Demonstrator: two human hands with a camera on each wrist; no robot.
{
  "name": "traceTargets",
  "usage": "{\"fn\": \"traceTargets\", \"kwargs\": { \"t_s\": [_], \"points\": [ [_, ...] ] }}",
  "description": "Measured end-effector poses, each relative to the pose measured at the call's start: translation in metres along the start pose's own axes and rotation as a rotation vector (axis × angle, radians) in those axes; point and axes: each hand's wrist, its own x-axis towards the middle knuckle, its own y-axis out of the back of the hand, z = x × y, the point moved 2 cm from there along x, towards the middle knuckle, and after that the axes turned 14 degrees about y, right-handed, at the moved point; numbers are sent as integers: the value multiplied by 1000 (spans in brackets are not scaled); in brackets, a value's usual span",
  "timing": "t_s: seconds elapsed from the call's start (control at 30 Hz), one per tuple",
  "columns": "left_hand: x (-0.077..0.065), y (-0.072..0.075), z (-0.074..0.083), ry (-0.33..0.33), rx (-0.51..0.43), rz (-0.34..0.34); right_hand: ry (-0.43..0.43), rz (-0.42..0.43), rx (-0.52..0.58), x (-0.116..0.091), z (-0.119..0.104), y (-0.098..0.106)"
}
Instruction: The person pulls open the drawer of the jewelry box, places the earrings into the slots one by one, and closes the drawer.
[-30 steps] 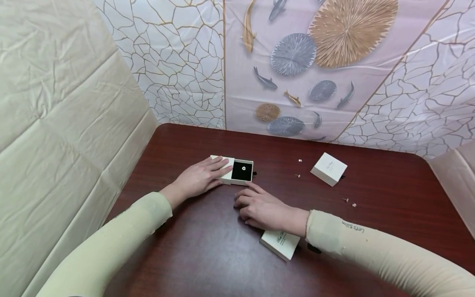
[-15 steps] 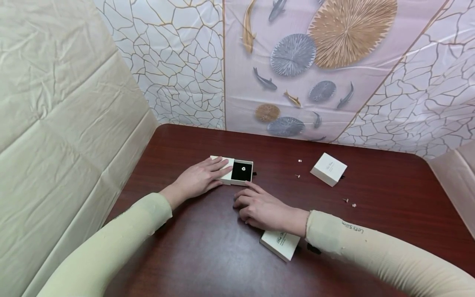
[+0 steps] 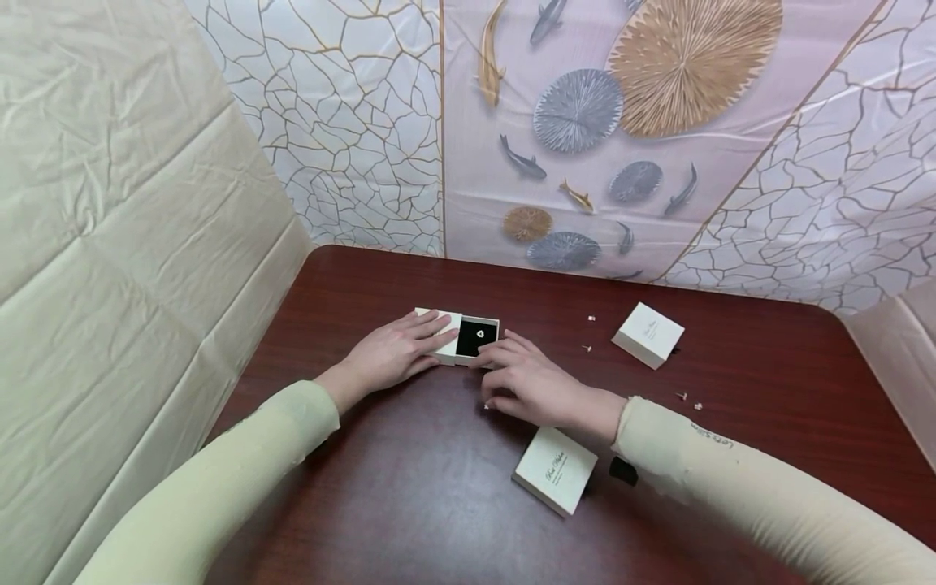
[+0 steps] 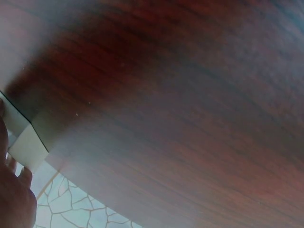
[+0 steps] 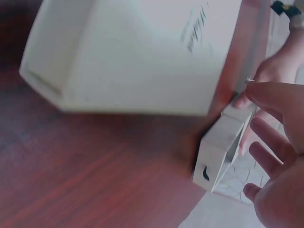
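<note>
In the head view a white jewelry box (image 3: 449, 327) lies with its drawer (image 3: 468, 338) pulled out to the right. A small stud sits on the drawer's black pad. My left hand (image 3: 391, 351) holds the box's sleeve, fingers across the top and thumb along the near side. Over the drawer's near right corner hovers my right hand (image 3: 534, 386), some fingers stretched above the rim. Its thumb and a finger pinch a tiny stud earring (image 5: 248, 80), which shows at the thumb tip in the right wrist view. The left wrist view shows only part of the box (image 4: 29, 148).
A closed white box (image 3: 557, 471) lies below my right wrist, another (image 3: 649, 333) at the back right. Loose stud earrings lie by it: one stud (image 3: 591, 318), a second stud (image 3: 587, 348), and a pair (image 3: 698, 405) nearer the right sleeve. Fabric walls border the table.
My right hand has moved up and slightly right, bringing its fingers over the drawer's near right corner. More of the closed box below it shows. My left hand stays put.
</note>
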Motion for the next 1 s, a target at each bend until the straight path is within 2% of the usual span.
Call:
{"fn": "traceTargets", "kwargs": {
  "t_s": [0.27,0.57,0.83,1.0],
  "points": [
    [0,0,0,2,6,-11,-107,81,95,5,16,9],
    [0,0,0,-9,20,16,-225,149,159,9,40,10],
    [0,-2,0,-3,9,1,-309,160,193,13,58,5],
    [0,-1,0,-8,10,6,-330,160,180,17,67,0]
  ]
}}
